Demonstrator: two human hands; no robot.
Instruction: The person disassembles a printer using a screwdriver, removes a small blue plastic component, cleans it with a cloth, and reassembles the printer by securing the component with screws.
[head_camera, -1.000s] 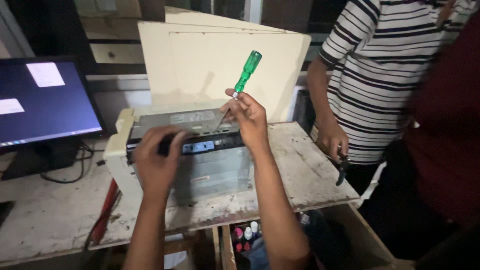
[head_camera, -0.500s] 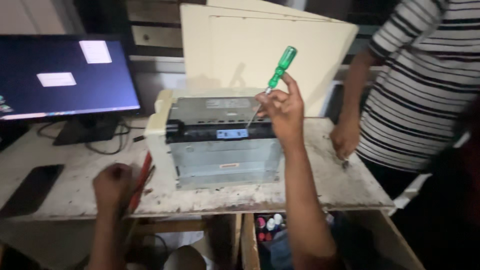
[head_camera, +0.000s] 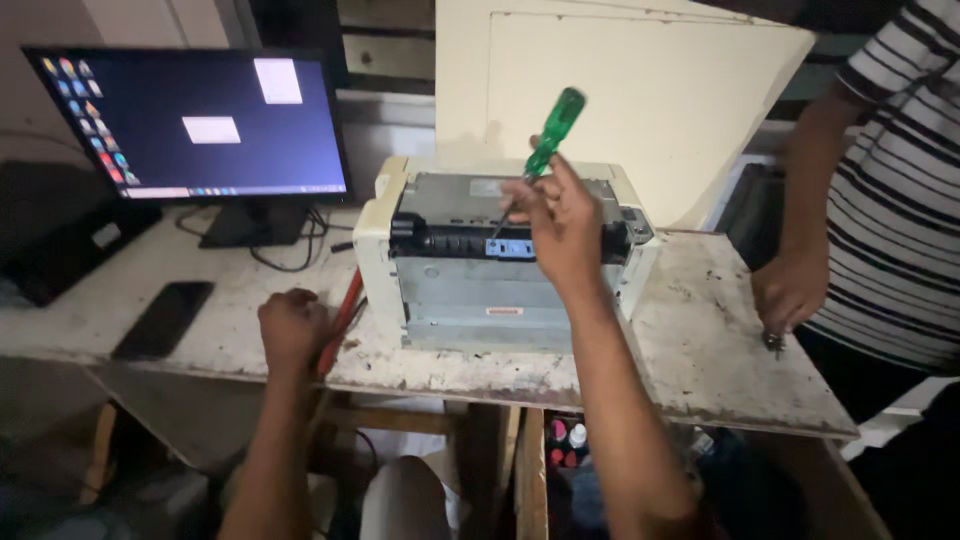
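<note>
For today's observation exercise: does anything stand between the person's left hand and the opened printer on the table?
Yes. A red-handled tool lies on the table between the left hand and the printer, beside the printer's left side. The hand rests against or on it; a grip cannot be confirmed. The right hand holds a green screwdriver over the printer.

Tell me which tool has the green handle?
The screwdriver in the right hand, raised over the printer. The other tool, by the left hand, is red.

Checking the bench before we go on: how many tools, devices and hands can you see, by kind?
Screwdrivers: 2, green in right hand, red by left hand
Printer: 1
Monitor: 1
Phone: 1
Co-worker's hand: 1
Total: 8
</note>
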